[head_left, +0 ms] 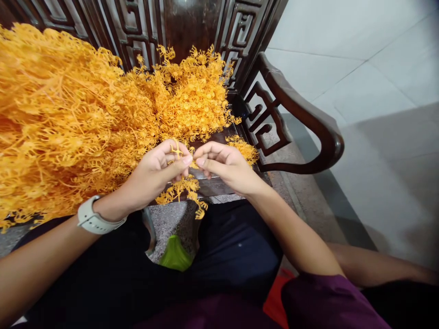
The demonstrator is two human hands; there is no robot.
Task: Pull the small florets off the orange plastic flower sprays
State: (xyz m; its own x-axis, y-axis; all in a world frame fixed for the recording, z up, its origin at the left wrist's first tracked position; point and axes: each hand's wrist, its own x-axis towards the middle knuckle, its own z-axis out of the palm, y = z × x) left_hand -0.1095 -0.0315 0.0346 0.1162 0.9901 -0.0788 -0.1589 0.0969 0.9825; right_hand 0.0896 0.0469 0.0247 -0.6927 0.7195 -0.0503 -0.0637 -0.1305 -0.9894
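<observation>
The left hand (pixel 156 170) is pinching a yellow sprig (pixel 177 150) between its fingers, above the front of the dark wooden counter (pixel 217 186). The right hand (pixel 229 167) is facing it with bent fingers just beside the left fingertips; whether these are gripping anything cannot be told. Below the hands, a yellow clump (pixel 185 185) is hanging past the counter's front edge. A large yellow heap (pixel 85 128) is covering the counter's left side, and a small yellow bunch (pixel 243 150) is lying near the armrest (pixel 305 112).
</observation>
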